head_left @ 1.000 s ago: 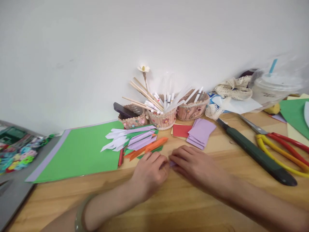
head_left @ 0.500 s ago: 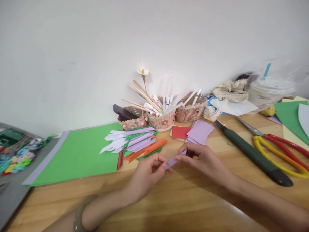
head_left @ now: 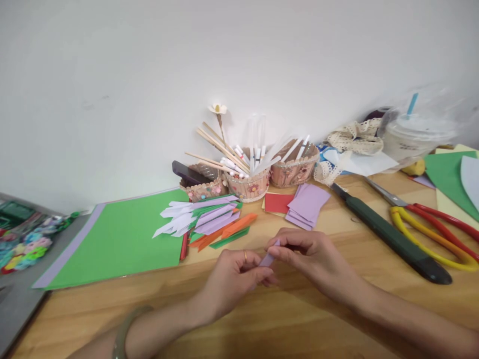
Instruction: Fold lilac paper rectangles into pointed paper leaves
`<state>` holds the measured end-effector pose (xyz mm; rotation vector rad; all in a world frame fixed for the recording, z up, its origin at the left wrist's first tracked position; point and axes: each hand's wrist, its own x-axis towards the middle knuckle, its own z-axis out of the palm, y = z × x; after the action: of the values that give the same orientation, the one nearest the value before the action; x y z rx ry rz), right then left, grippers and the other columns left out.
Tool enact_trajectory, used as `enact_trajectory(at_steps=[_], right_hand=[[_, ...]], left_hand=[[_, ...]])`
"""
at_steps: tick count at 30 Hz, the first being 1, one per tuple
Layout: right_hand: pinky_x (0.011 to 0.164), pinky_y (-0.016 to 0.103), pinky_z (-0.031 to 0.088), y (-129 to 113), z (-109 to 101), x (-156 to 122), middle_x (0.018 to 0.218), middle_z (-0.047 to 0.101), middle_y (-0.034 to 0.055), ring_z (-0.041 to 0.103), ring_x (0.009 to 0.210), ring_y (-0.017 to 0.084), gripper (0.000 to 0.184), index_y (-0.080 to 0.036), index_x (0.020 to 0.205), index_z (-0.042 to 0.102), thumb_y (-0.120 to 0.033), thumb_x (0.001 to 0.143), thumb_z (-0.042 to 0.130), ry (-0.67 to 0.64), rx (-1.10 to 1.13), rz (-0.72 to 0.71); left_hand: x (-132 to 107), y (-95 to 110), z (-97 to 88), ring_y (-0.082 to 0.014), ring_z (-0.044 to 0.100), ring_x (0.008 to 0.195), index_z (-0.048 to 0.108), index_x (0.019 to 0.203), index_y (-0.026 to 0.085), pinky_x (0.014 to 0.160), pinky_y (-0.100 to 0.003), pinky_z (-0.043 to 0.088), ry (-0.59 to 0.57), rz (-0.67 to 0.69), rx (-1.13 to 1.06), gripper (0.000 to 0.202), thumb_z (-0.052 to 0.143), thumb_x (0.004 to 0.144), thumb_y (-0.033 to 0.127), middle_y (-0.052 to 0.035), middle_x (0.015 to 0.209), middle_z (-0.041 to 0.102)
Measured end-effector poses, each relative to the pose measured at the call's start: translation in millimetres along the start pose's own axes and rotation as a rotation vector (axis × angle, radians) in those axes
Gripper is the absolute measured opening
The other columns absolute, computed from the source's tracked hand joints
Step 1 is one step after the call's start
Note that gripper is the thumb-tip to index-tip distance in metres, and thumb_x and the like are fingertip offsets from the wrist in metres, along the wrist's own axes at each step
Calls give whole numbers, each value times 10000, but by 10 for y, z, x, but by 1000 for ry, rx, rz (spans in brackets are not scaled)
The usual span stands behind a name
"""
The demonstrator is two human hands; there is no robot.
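Both hands meet over the wooden table (head_left: 299, 319), pinching one small folded lilac paper strip (head_left: 270, 257). My left hand (head_left: 234, 279), with a ring on one finger and a bangle at the wrist, grips the strip's lower end. My right hand (head_left: 310, 259) pinches its upper end with fingers curled. Just beyond them lies a pile of folded paper strips (head_left: 209, 219) in white, lilac, green and orange, and a stack of lilac paper squares (head_left: 307, 204) beside a red square (head_left: 279, 202).
A green sheet (head_left: 119, 237) lies on the left. Three small baskets (head_left: 249, 182) with sticks and pens stand at the wall. A dark utility knife (head_left: 389, 234) and red-yellow scissors (head_left: 434, 229) lie on the right, with lace, a plastic cup (head_left: 415, 137) and more paper behind.
My hands lifted the lilac strip off the table, where they had pressed it flat, and now hold it pinched between them a little nearer to me.
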<state>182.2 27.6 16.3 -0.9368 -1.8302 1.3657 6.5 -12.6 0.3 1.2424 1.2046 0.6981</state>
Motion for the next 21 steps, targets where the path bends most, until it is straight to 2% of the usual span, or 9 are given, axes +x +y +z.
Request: enact_trajectory(at_steps=[4, 10, 14, 17, 21], right_hand=[[593, 238, 430, -11, -4, -14, 710, 632, 31, 586, 665, 141, 378, -169, 721, 683, -478, 879, 534, -52, -13, -21], [651, 248, 443, -26, 14, -12, 700, 619, 30, 589, 703, 142, 407, -175, 700, 684, -438, 927, 471, -153, 25, -54], [615, 257, 445, -3, 26, 15, 733, 639, 31, 584, 687, 151, 281, -176, 759, 674, -425, 847, 579, -61, 17, 38], [570, 250, 432, 4, 32, 16, 670, 625, 14, 563, 633, 142, 249, -180, 728, 652, -417, 802, 626, 4, 10, 87], [578, 244, 429, 2, 27, 3, 667, 614, 9, 558, 630, 131, 242, -184, 684, 660, -383, 816, 620, 13, 25, 13]], left_hand=[[5, -2, 16, -167, 639, 660, 670, 733, 158, 626, -248, 462, -15, -23, -112, 271, 714, 690, 423, -34, 708, 708], [18, 44, 0, -189, 670, 638, 619, 677, 151, 609, -282, 513, -5, -55, -127, 415, 668, 715, 561, -60, 694, 709], [25, 43, 12, -182, 666, 622, 614, 652, 157, 634, -289, 521, 21, -58, -128, 409, 690, 688, 557, -56, 680, 713], [21, 23, 32, -159, 639, 579, 622, 643, 160, 584, -255, 491, 32, -58, -129, 365, 691, 688, 515, -46, 654, 709], [13, 11, 41, -94, 528, 454, 625, 640, 156, 468, -196, 380, 37, -58, -124, 306, 670, 696, 453, -44, 652, 711]])
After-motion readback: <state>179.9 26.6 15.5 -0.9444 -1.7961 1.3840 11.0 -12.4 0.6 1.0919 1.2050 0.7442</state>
